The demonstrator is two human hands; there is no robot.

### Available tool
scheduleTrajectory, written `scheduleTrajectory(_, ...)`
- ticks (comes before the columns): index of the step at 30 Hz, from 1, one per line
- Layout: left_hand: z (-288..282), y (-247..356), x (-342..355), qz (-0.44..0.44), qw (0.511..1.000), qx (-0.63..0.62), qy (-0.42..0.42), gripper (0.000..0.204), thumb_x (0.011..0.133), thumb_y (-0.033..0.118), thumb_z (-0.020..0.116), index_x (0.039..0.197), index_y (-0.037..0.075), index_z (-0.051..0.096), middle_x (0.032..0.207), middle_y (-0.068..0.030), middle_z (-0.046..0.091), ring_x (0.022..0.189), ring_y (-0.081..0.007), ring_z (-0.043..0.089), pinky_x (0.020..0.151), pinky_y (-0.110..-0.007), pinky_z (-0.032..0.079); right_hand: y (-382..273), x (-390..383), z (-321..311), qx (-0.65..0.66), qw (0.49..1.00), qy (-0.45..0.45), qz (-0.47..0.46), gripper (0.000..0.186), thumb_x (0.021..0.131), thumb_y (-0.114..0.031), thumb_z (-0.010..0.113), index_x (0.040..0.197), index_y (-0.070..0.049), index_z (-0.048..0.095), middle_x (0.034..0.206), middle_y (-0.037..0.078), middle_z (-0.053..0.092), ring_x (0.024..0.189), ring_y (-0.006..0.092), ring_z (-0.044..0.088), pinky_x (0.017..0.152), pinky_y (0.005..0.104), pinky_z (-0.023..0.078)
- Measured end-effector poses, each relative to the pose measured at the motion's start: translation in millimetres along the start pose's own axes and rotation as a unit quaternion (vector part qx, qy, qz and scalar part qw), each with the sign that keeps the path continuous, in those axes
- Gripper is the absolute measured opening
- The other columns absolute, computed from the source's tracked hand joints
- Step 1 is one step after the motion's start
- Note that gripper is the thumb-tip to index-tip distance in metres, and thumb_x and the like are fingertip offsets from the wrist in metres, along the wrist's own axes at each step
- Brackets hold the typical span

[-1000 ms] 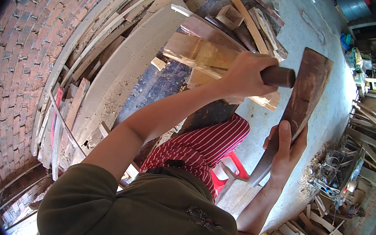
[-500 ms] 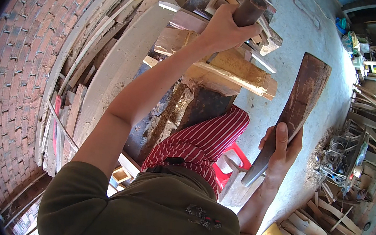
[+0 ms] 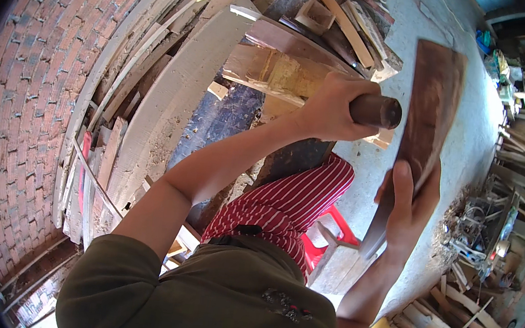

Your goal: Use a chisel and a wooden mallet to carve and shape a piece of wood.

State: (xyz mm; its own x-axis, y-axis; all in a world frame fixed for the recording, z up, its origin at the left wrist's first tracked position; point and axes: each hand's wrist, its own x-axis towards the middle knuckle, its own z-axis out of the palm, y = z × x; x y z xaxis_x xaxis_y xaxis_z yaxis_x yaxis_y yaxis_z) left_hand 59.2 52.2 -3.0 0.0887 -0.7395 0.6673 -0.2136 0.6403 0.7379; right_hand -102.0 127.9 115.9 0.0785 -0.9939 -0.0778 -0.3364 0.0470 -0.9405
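Observation:
My left hand is closed around a dark brown, round tool handle, its end toward the right; the rest of that tool is hidden behind the hand. It is over pale, roughly cut boards lying on a dark, stained plank surface. My right hand grips the narrow lower part of a long, dark wooden paddle-like club, held upright in the picture just right of the handle, with a visible gap between them. The club is slightly blurred.
A brick wall runs along the left behind stacked long planks. A red plastic stool is below, beside my striped-trousered leg. Scrap wood, tools and clutter line the right side of the concrete floor.
My left hand rose toward the upper boards half a second ago and is now back lower and further right with the handle. The club in my right hand has shifted up since then.

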Motion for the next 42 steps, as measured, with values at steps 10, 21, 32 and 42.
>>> scheduleTrajectory(10,-0.9,-5.3,16.1,-0.086,0.995,-0.033,-0.029,0.026,0.065,0.017,0.081,0.08,0.004,0.065,0.065,-0.0107,0.063,0.057,-0.0242,0.063,0.058,-0.036,0.05,22.7,-12.0,-4.8,-0.03,1.0,0.002,-0.003,0.038,0.094,-0.023,0.068,0.117,0.003,0.053,0.08,0.007,0.062,0.066,0.0058,0.052,0.057,0.0232,0.042)
scheduleTrajectory(21,8.8,-21.5,42.2,-0.198,0.969,-0.15,-0.009,0.018,0.085,0.015,0.074,0.076,0.006,0.061,0.056,0.0007,0.056,0.044,-0.007,0.051,0.041,-0.025,0.039,50.4,-29.1,-25.8,0.08,0.994,0.068,0.029,0.045,0.097,-0.029,0.067,0.123,0.003,0.05,0.082,0.004,0.06,0.062,0.0084,0.054,0.055,0.0237,0.044)
scheduleTrajectory(32,32.3,2.3,7.0,-0.009,1.0,-0.011,-0.002,0.027,0.065,0.019,0.081,0.083,0.007,0.065,0.069,-0.011,0.064,0.062,-0.0292,0.066,0.06,-0.037,0.051,16.1,-1.0,-23.0,-0.132,0.987,0.058,-0.077,0.044,0.091,-0.03,0.069,0.116,0.002,0.052,0.075,0.007,0.06,0.057,0.0108,0.053,0.051,0.026,0.042)
scheduleTrajectory(42,30.1,5.0,3.1,-0.02,1.0,-0.019,0.007,0.029,0.064,0.019,0.082,0.084,0.009,0.064,0.069,-0.0118,0.064,0.062,-0.0314,0.065,0.058,-0.038,0.05,17.8,-2.6,-21.3,-0.076,0.994,0.016,-0.074,0.041,0.094,-0.021,0.067,0.125,0.0,0.051,0.072,0.002,0.056,0.056,0.0093,0.049,0.051,0.0242,0.04)
